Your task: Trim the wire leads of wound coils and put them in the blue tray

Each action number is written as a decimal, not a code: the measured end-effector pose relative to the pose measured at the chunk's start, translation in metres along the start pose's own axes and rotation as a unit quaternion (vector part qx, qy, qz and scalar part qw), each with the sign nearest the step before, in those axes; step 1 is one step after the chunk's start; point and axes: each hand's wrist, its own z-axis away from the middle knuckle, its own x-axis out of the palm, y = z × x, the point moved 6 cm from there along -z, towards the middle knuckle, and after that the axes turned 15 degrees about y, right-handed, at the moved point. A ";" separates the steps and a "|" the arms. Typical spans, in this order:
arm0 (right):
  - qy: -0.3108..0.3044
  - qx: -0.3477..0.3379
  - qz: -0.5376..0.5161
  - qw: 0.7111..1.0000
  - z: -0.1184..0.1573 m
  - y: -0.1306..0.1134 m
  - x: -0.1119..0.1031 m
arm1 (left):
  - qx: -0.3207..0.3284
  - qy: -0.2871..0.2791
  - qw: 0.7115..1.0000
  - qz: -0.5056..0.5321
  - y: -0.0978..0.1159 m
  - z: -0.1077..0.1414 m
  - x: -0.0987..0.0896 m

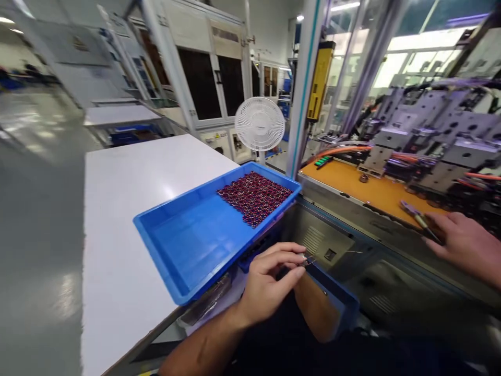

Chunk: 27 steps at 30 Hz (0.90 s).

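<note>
My left hand (274,277) is closed in a pinch in front of my body, beside the near edge of the blue tray (183,219). Between its thumb and fingers sits a small metallic part with thin wire leads (309,260). On the right, my right hand (465,243) is wrapped round a slim hand tool (417,214) with a metal tip and dark handles. The tool's tip points away over the orange machine bed (348,183); its exact kind is blurred. Many small dark red round parts (258,198) lie in rows at the tray's right end.
The tray rests on a white table (117,209). Below my left hand is another blue bin (344,308) over my lap. A white fan (260,125) stands behind the tray. Machine tooling (442,136) with cables rises at right, and a metal post (307,89) stands upright.
</note>
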 end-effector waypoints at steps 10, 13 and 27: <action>-0.197 0.094 -0.361 0.907 0.206 -0.122 -0.017 | 0.069 -0.068 0.994 -0.043 0.005 0.009 0.018; -0.297 0.160 -0.476 0.812 0.238 -0.143 -0.008 | 0.092 -0.088 0.990 -0.054 0.011 0.012 0.023; -0.362 0.206 -0.532 0.737 0.243 -0.158 0.001 | 0.092 -0.117 0.985 -0.084 0.021 0.020 0.027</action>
